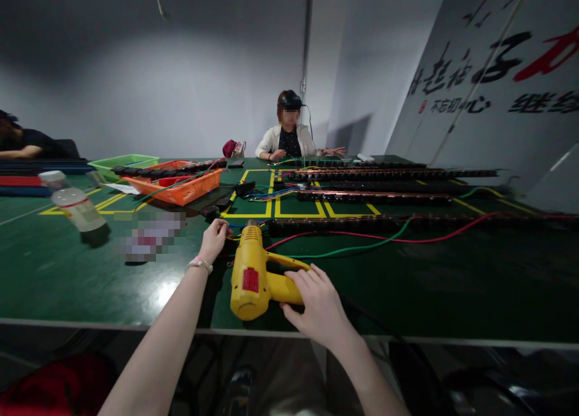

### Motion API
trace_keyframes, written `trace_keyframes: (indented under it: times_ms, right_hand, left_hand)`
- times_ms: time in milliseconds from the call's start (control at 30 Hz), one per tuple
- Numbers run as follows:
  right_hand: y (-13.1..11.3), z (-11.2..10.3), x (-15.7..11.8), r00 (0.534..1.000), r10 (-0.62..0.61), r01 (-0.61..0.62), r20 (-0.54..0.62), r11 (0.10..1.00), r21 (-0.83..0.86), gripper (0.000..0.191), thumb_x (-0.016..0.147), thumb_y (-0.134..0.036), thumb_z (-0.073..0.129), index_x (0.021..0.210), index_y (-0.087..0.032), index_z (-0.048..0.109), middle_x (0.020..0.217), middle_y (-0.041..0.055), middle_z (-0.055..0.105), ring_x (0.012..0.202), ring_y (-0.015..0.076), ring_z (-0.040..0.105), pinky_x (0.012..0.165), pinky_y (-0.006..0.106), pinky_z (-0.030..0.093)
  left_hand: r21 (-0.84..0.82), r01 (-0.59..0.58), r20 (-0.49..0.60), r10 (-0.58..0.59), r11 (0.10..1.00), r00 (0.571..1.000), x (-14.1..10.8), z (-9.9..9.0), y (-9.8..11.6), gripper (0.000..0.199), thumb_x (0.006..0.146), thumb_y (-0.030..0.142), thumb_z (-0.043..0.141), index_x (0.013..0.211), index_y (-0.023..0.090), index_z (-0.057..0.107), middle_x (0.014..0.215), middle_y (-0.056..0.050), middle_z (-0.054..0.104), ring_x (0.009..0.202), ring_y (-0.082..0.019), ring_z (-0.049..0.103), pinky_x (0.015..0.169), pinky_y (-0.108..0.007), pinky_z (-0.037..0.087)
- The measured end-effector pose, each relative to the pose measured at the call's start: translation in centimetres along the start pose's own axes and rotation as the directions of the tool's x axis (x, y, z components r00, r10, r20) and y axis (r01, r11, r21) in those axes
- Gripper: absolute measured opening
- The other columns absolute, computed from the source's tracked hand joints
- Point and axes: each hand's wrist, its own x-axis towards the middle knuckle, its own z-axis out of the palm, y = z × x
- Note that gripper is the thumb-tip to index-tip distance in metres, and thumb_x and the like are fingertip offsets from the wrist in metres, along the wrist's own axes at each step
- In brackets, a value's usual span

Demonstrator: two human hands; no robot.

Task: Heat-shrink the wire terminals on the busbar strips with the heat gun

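Observation:
A yellow heat gun lies on its side on the green table, its nozzle toward the far side. My right hand is wrapped round its handle. My left hand is closed in a pinch beside the nozzle, at the thin coloured wires on the end of a long black strip. What exactly its fingertips hold is too small to make out. A red wire and a green wire run along the table beside the strip.
An orange basket and a green basket stand at the back left, near a bottle and a blurred flat object. More black strips lie beyond. A person sits across the table; another is at far left.

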Motion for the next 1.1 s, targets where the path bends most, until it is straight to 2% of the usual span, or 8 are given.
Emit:
trace_keyframes:
  times_ms: [300,533,733,1100]
  right_hand:
    - [0.3,0.4,-0.3,1.000,-0.014,0.013,-0.007,0.999,-0.042,0.044,0.075,-0.036,0.059,0.114,-0.015,0.054,0.109,0.0069,0.062,0.103,0.0218,0.054,0.109,0.040,0.023]
    - [-0.1,0.3,-0.2,1.000,0.003,-0.004,-0.013,0.999,-0.038,0.042,0.073,-0.034,0.059,0.110,-0.015,0.055,0.104,0.0075,0.063,0.100,0.0222,0.055,0.108,0.041,0.024]
    - [-0.1,0.1,0.0,1.000,-0.011,0.012,0.023,0.999,-0.049,0.040,0.074,-0.034,0.059,0.110,-0.016,0.055,0.103,0.0071,0.061,0.100,0.0225,0.053,0.107,0.042,0.023]
    - [-0.9,1.0,0.7,0.998,-0.047,0.050,0.047,0.997,-0.052,0.034,0.078,-0.035,0.058,0.104,-0.015,0.054,0.099,0.0079,0.061,0.099,0.0223,0.054,0.106,0.042,0.024]
  left_hand:
    - [0.140,-0.055,0.017,0.053,0.989,0.998,-0.3,-0.3,-0.1,0.011,0.081,0.027,0.043,0.082,0.020,0.051,0.071,-0.005,0.066,0.069,-0.018,0.064,0.069,-0.028,0.048]
    - [0.073,-0.053,0.019,0.052,0.996,0.998,0.0,-0.1,-0.1,0.011,0.080,0.029,0.043,0.081,0.020,0.050,0.073,-0.005,0.064,0.065,-0.017,0.063,0.065,-0.028,0.050]
    - [0.119,-0.065,0.014,0.064,0.991,0.998,0.2,-0.1,0.3,0.014,0.080,0.032,0.043,0.081,0.020,0.049,0.073,-0.005,0.064,0.060,-0.017,0.062,0.059,-0.027,0.049]
    - [0.254,-0.111,-0.008,0.117,0.961,0.993,0.2,-0.3,0.0,0.017,0.077,0.034,0.043,0.080,0.020,0.053,0.075,-0.006,0.067,0.071,-0.019,0.062,0.067,-0.029,0.047]
